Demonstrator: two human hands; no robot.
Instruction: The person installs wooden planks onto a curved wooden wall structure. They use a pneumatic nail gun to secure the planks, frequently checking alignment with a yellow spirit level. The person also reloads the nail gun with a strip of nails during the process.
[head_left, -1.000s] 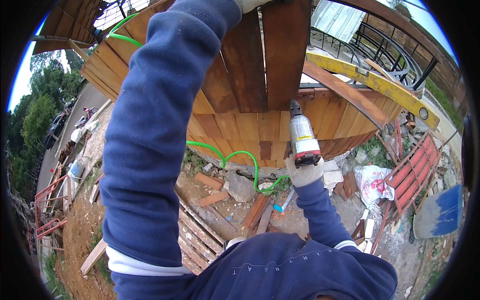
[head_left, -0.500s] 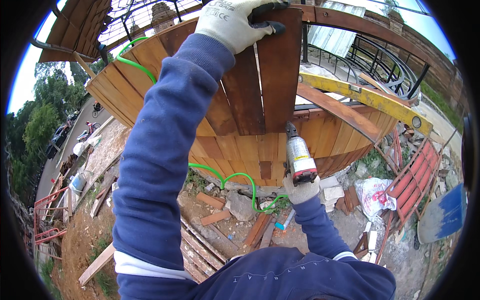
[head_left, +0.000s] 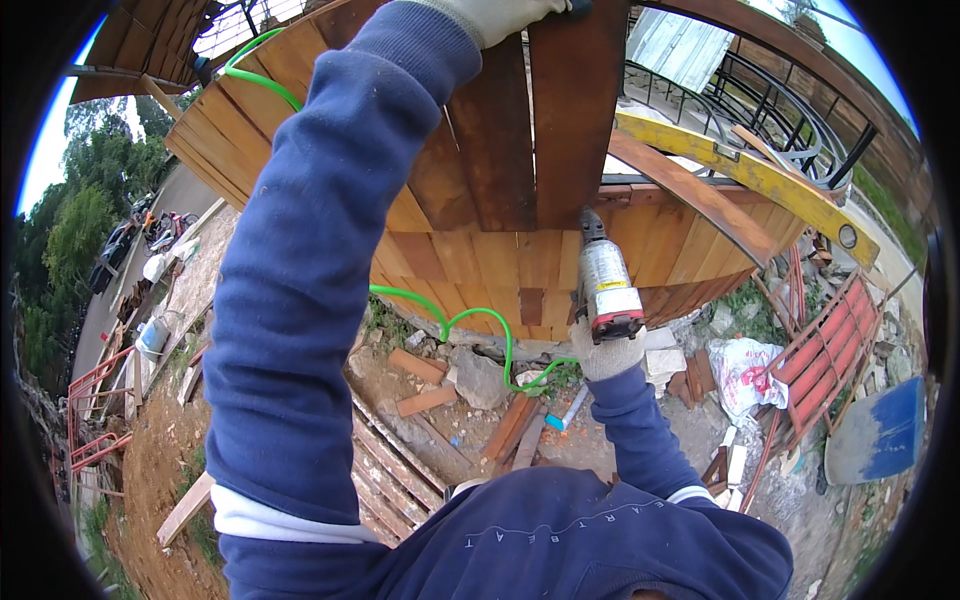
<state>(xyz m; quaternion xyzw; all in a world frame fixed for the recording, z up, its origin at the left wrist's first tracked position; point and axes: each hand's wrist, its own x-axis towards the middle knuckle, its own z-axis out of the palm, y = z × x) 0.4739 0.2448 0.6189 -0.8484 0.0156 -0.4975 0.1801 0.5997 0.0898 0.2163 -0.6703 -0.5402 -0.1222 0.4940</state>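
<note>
My right hand (head_left: 606, 357), in a pale glove, is closed round the handle of a silver and red air nail gun (head_left: 607, 275). The gun's dark nose sits at the lower right corner of a dark brown wooden board (head_left: 572, 120). High in the picture, my left hand (head_left: 500, 14), in a white glove with dark fingertips, grips the upper part of that board; its fingers are partly cut off by the picture's edge. More dark boards (head_left: 492, 140) stand side by side to the left, above a curved wall of lighter planks (head_left: 460, 258).
A green air hose (head_left: 508, 340) loops below the wall. A yellow spirit level (head_left: 740, 165) and a loose plank (head_left: 690, 195) lie to the right. Wood offcuts (head_left: 425, 402), stones, a white sack (head_left: 745, 375), a red metal frame (head_left: 825, 355) and a blue-painted panel (head_left: 880, 430) cover the ground.
The view has tilted down slightly, so the boards and my left hand sit higher in the picture. The nail gun stays at the board's lower corner, in my right hand.
</note>
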